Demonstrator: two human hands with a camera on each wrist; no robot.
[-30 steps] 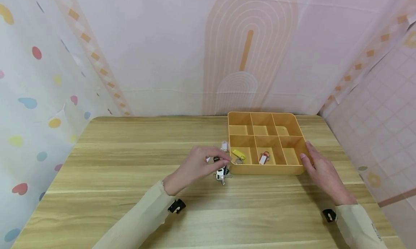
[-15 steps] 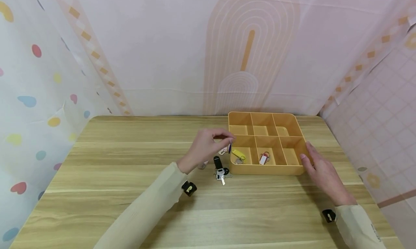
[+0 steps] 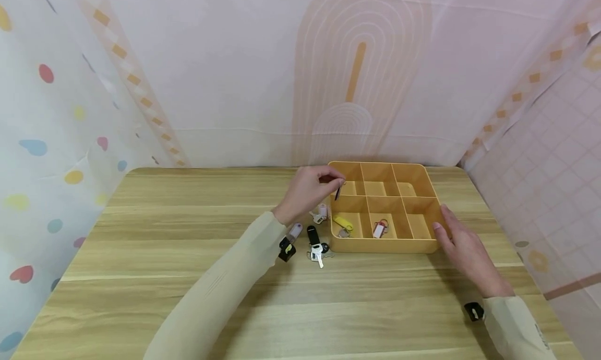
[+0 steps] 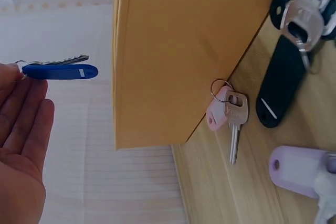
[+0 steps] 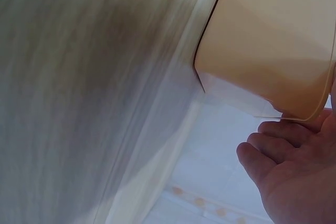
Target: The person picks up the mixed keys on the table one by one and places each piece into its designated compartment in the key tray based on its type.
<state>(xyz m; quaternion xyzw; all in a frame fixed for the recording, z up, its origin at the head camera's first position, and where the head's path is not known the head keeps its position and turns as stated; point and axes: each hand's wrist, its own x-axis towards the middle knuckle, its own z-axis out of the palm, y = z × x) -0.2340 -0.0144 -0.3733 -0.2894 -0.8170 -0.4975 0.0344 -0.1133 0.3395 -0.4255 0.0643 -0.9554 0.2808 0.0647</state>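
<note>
My left hand [image 3: 307, 190] pinches a key with a blue tag [image 4: 63, 72] by its ring, thumb against fingertips. It hangs above the back left compartment of a yellow-orange divided box [image 3: 382, 247]. In the head view the blue tag shows as a small dark strip below the fingers. My right hand [image 3: 467, 245] holds the box's right wall near the front corner, thumb over the rim. In the front left compartment lies a yellow key tag [image 3: 343, 223] with a key. The front middle compartment holds a red-and-white key tag [image 3: 379, 229].
Left of the box lie several tagged keys on the wooden table [image 3: 188, 276]: a black tag [image 4: 281, 85], a pink tag [image 4: 218, 109] and a lilac tag [image 4: 299, 169]. A patterned cloth wall [image 3: 225, 88] stands behind the table.
My left hand has risen from the keys beside the box and moved back and right with the blue-tagged key, over the back left compartment. My right hand has stayed on the box.
</note>
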